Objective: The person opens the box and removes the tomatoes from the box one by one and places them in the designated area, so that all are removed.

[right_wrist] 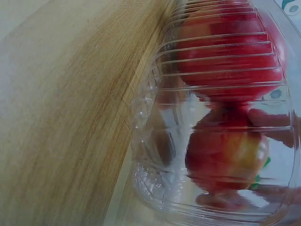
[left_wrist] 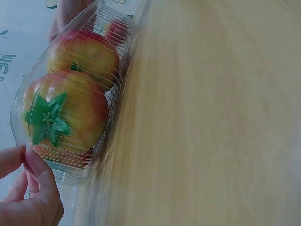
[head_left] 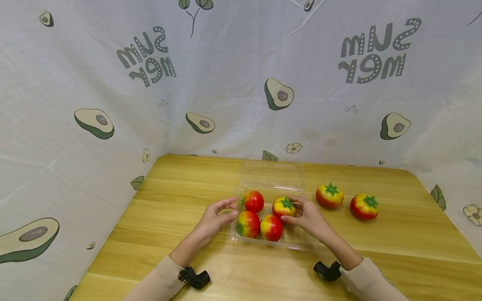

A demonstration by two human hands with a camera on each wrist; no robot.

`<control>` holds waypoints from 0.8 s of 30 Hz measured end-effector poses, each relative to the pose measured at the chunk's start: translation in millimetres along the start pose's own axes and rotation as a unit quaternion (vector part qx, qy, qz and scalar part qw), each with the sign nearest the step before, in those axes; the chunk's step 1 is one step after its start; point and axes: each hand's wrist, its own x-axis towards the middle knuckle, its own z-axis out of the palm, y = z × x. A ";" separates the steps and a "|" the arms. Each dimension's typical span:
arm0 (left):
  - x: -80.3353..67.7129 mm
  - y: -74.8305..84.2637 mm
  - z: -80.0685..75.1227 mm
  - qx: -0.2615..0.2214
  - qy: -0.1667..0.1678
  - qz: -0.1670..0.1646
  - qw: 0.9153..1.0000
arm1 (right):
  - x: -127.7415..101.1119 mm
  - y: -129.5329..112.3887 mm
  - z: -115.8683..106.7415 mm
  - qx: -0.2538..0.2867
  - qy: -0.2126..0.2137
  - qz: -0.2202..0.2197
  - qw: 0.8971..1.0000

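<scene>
A clear plastic clamshell box [head_left: 297,241] lies on the table with its lid folded back. At its left rim, my left hand [head_left: 214,219] pinches the edge between thumb and fingertips. My right hand [head_left: 309,214] grips a red-and-yellow tomato [head_left: 283,207] with a green star-shaped top, thumb in front and fingers behind, inside the box's right half. Three more tomatoes sit in the left and middle: one at the back [head_left: 254,201], one at the front left [head_left: 248,224], one at the front middle [head_left: 271,228]. Through the ribbed wall, the right wrist view shows the gripped tomato [right_wrist: 225,155].
Two more tomatoes lie on the wooden table [head_left: 180,188] right of the box, one nearer [head_left: 329,196] and one farther right [head_left: 364,207]. The open lid [head_left: 271,174] extends toward the back. A white curtain [head_left: 233,83] printed with avocados hangs behind and at both sides.
</scene>
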 end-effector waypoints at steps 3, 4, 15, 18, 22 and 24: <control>0.1 -0.6 0.1 -0.003 0.001 0.000 1.000 | -0.6 -0.5 0.5 -0.004 0.010 -0.002 1.000; 0.1 -0.7 0.1 -0.004 0.001 0.000 1.000 | -0.7 -0.7 0.6 -0.004 0.012 -0.003 1.000; 0.5 -2.2 -0.2 -0.008 0.000 0.001 1.000 | -1.9 -1.2 1.7 -0.021 0.037 -0.030 0.999; 0.6 -2.5 -0.3 -0.009 0.000 0.001 1.000 | -2.2 -2.1 1.3 -0.023 0.040 -0.036 0.998; 0.6 -2.4 -0.4 -0.009 0.000 0.001 1.000 | -2.2 -2.7 0.9 -0.025 0.043 -0.042 0.998; 0.7 -2.1 -0.4 -0.010 0.000 0.001 1.000 | -2.0 -2.6 0.8 -0.025 0.044 -0.045 0.998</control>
